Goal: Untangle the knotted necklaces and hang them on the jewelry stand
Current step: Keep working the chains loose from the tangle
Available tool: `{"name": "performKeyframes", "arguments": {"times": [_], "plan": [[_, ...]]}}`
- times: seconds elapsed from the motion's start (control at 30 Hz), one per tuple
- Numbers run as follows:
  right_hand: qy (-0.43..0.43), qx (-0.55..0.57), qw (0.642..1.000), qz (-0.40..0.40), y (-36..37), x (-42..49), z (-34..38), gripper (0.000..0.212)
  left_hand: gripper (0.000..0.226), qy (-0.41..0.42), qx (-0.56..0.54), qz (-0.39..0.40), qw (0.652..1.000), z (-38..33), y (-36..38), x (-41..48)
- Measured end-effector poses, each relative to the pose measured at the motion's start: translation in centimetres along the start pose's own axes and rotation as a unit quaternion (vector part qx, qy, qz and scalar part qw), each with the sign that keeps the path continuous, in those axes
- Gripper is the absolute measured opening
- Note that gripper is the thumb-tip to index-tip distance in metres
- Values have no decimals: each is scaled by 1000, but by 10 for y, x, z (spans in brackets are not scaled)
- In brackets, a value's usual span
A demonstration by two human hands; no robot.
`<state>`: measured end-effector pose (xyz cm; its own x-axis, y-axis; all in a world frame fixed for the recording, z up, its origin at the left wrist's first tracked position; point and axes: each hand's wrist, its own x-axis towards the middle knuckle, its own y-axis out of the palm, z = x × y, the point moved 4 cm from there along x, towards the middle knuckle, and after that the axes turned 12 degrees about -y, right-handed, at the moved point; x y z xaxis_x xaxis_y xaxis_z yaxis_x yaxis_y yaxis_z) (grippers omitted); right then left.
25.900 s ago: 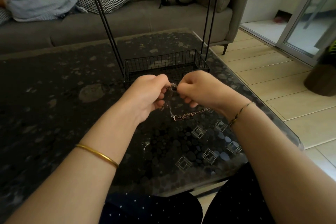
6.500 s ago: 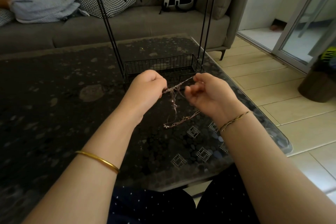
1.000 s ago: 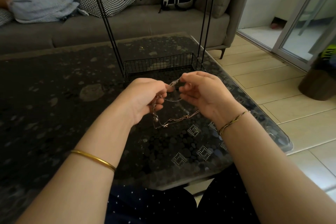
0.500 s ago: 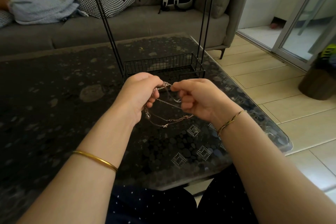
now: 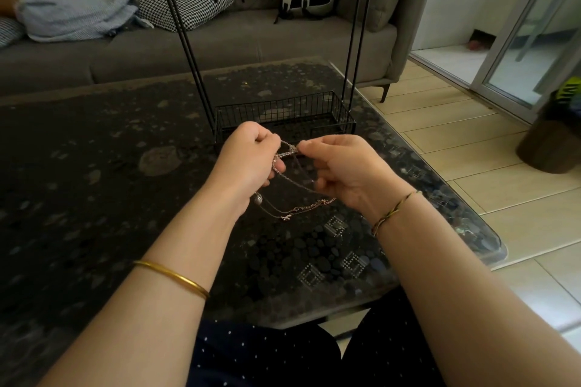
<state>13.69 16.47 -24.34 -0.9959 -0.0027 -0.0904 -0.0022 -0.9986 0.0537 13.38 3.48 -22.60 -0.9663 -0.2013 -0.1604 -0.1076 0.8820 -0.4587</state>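
Note:
Thin tangled necklaces (image 5: pixel 290 195) hang in loops between my two hands above the dark table. My left hand (image 5: pixel 248 160) pinches the chains at the knot near its fingertips, and a small round pearl pendant (image 5: pixel 257 198) dangles below it. My right hand (image 5: pixel 342 170) pinches the same knot from the right, with a rose-gold chain trailing under its palm. Just behind my hands stands the black wire jewelry stand (image 5: pixel 283 113), its basket base on the table and its hook bar at the top of the view; no necklace hangs on the hooks I can see.
The dark patterned glass table (image 5: pixel 110 182) ends close on my right, its rounded corner over tiled floor. A grey sofa (image 5: pixel 220 47) with a checked cushion, a backpack and a lying person is behind. A dark bin (image 5: pixel 550 141) stands at right.
Over the last second my hands drew closer together at the knot and the chains spread into wider loops, with the pearl pendant now hanging lower under my left hand.

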Motion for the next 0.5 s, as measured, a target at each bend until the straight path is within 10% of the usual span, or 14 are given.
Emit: {"name": "performKeyframes", "arguments": {"times": [0.5], "plan": [[-69,-38,997,19,4,-4,7,4,14,-104,-197,27,974,8,-1,6]]}}
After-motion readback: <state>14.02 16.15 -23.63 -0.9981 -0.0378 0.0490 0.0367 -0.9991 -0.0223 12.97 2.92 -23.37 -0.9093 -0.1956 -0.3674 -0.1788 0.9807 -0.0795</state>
